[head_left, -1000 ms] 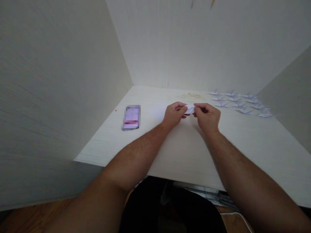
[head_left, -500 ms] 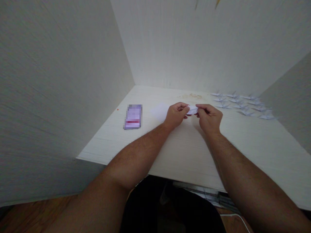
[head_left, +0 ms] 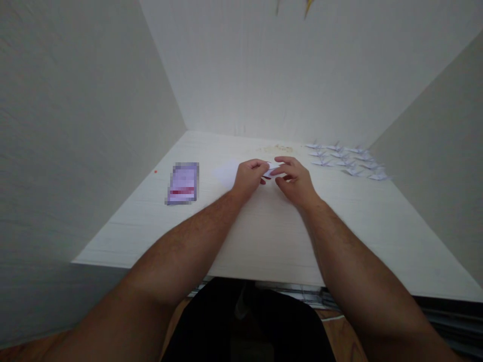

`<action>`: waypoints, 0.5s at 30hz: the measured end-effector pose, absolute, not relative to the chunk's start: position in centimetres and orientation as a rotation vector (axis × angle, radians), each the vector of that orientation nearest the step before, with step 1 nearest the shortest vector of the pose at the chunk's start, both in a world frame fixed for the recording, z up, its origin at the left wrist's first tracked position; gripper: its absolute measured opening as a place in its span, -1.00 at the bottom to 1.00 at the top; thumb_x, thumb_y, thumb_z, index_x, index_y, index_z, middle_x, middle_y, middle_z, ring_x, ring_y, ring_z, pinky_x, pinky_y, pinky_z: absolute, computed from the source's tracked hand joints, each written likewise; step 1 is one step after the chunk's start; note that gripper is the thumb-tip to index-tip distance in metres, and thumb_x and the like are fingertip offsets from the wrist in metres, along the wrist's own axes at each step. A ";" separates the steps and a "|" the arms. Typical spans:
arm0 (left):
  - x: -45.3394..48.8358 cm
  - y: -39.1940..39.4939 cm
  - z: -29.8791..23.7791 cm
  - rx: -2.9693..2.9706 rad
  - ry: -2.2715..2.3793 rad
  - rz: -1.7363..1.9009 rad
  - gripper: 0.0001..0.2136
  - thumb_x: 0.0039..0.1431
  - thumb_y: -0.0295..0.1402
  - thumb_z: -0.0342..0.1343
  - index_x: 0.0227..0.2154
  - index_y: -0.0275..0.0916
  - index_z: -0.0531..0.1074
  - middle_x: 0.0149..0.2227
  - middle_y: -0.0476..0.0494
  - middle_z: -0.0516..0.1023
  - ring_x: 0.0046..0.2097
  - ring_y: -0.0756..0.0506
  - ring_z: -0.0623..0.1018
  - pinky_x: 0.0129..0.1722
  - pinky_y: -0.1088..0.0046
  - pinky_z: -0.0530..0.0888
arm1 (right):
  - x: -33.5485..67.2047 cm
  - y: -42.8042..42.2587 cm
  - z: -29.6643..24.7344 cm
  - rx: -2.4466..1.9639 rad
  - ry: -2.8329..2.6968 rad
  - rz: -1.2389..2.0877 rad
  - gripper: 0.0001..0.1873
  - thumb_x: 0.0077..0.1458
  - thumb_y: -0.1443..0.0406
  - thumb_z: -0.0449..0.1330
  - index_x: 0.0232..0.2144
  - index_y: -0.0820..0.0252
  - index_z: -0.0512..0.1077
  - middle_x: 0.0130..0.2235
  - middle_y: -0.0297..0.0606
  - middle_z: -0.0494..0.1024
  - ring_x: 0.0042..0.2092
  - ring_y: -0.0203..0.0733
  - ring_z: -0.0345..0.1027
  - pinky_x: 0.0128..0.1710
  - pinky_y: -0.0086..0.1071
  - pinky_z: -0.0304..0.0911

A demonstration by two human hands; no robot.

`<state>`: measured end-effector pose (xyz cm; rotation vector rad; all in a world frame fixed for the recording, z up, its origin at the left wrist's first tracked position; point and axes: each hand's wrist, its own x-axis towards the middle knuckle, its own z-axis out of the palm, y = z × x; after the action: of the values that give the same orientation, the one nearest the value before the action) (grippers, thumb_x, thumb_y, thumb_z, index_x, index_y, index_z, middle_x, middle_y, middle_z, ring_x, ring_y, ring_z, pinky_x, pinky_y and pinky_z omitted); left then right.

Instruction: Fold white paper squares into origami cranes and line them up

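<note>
A small folded piece of white paper (head_left: 270, 171) is pinched between the thumb and fingers of my left hand (head_left: 248, 177), above the table. My right hand (head_left: 296, 181) is just right of the paper, its fingers apart and curved, with the thumb away from the fingers. A fingertip of it reaches the paper's right end; whether it touches is hard to tell. Part of the paper is hidden behind the fingers. Left of my left hand, white paper sheets (head_left: 224, 172) lie flat on the table (head_left: 264, 241).
Several folded paper cranes (head_left: 342, 162) stand in rows at the table's back right. A blurred-out purple rectangular item (head_left: 183, 182) lies on the left, near a small red dot (head_left: 155, 172). Walls (head_left: 241, 75) close in the back and both sides.
My right hand has loosened its pinch on the paper and its fingers have spread. My left hand still holds the paper. The whole view has shifted, so everything appears farther left.
</note>
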<state>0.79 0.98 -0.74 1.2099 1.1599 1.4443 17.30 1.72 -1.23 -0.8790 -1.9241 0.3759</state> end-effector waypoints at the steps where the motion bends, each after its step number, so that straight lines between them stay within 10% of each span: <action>1: 0.8 1.0 -0.8 1.216 1.166 1.450 -0.87 0.03 -0.31 0.23 -0.46 -0.29 0.55 -0.47 -0.06 0.56 -0.47 0.02 0.53 -0.55 0.55 0.44 | 17.3 1.7 -1.4 -0.883 -1.945 0.375 -0.70 -0.06 0.51 0.16 -0.36 0.07 0.59 0.05 -0.20 0.53 -0.08 -0.16 0.49 -0.27 -0.30 0.42; 15: 1.0 0.9 -0.6 1.274 1.189 1.430 -0.88 0.04 -0.34 0.21 -0.48 -0.29 0.56 -0.55 -0.04 0.54 -0.55 0.06 0.45 -0.59 0.57 0.39 | 17.0 2.0 -1.5 -0.977 -1.968 0.422 -0.91 0.10 0.33 0.30 -0.41 0.04 0.60 -0.14 -0.24 0.61 -0.13 -0.16 0.49 -0.20 -0.28 0.41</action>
<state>0.95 0.92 -0.56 1.2745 1.1886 1.4304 17.02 2.00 -1.46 -0.9767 -1.9675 0.4218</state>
